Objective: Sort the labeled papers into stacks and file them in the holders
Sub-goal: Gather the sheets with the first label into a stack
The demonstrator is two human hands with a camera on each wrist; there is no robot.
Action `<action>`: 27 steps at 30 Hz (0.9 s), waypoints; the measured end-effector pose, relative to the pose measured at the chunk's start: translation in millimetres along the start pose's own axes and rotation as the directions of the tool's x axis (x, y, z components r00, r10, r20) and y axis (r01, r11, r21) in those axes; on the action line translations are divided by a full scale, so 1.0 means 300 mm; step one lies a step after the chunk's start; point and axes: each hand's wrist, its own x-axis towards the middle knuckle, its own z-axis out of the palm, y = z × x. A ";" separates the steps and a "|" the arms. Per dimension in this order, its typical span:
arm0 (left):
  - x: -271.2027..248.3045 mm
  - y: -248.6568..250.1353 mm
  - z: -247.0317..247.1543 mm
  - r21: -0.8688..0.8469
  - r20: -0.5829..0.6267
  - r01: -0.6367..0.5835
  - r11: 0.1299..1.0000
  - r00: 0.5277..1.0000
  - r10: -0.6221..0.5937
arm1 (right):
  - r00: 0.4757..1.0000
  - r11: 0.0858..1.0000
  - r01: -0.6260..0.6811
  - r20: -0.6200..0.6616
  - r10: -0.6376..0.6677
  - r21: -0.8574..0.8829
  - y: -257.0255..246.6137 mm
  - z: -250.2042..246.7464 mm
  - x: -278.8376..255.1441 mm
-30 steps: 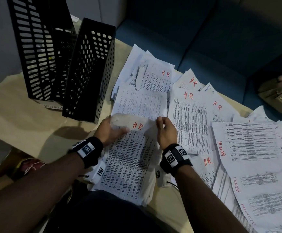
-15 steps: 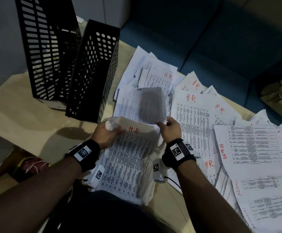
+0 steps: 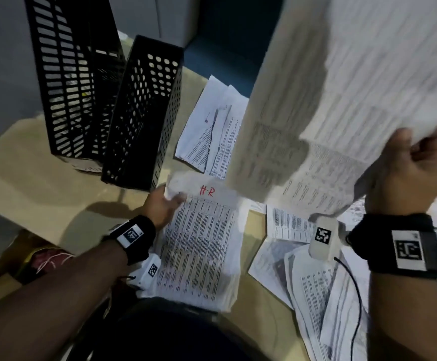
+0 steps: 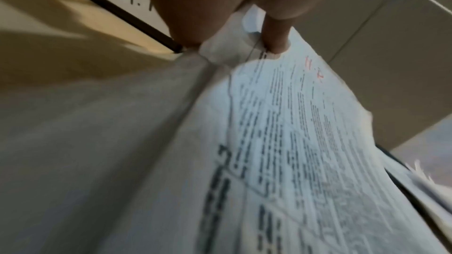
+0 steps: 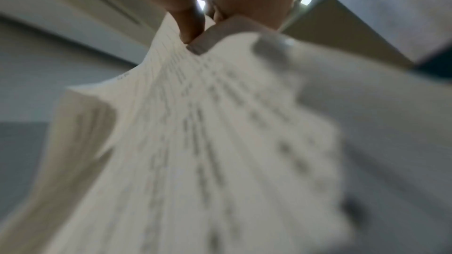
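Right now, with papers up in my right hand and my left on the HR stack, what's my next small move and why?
Probably lower the lifted papers in your right hand onto the HR stack that your left hand grips at its top corner. Their label is blurred, so check it first. Both black holders stand just beyond.

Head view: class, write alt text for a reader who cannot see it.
The right hand lifts a blurred bundle of printed sheets high above the table, while the left hand holds an "H.R" stack down. Two black mesh holders stand at the back left.
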 end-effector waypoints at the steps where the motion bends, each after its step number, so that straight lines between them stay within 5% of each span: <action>1: 0.004 0.017 0.015 0.038 -0.052 0.013 0.999 0.999 -0.011 | 0.997 0.997 -0.077 0.016 0.077 0.011 0.041 -0.010 -0.016; 5: 0.040 0.034 0.062 -0.023 -0.113 0.051 0.998 0.992 -0.054 | 0.922 0.919 -0.328 0.137 0.362 -0.218 0.201 0.000 -0.228; 9: 0.048 0.027 0.082 -0.005 -0.116 0.072 0.997 0.991 -0.073 | 0.761 0.798 -0.466 0.287 0.582 -0.381 0.304 0.039 -0.495; 16: -0.004 0.058 0.077 -0.088 -0.020 0.068 0.994 0.997 -0.070 | 0.538 0.659 -0.390 0.422 0.730 -0.643 0.337 0.101 -0.695; 19: 0.009 0.021 0.066 0.094 -0.016 0.010 0.995 1.000 -0.009 | 0.629 0.681 -0.191 0.445 0.638 -0.707 0.327 0.129 -0.675; 22: 0.003 0.045 0.049 0.072 0.059 0.016 0.997 0.998 -0.020 | 0.727 0.722 -0.040 0.475 0.495 -0.691 0.318 0.164 -0.583; 27: -0.018 0.091 0.040 0.135 0.199 -0.166 0.977 0.970 0.137 | 0.626 0.814 -0.151 0.583 0.518 -0.561 0.344 0.221 -0.477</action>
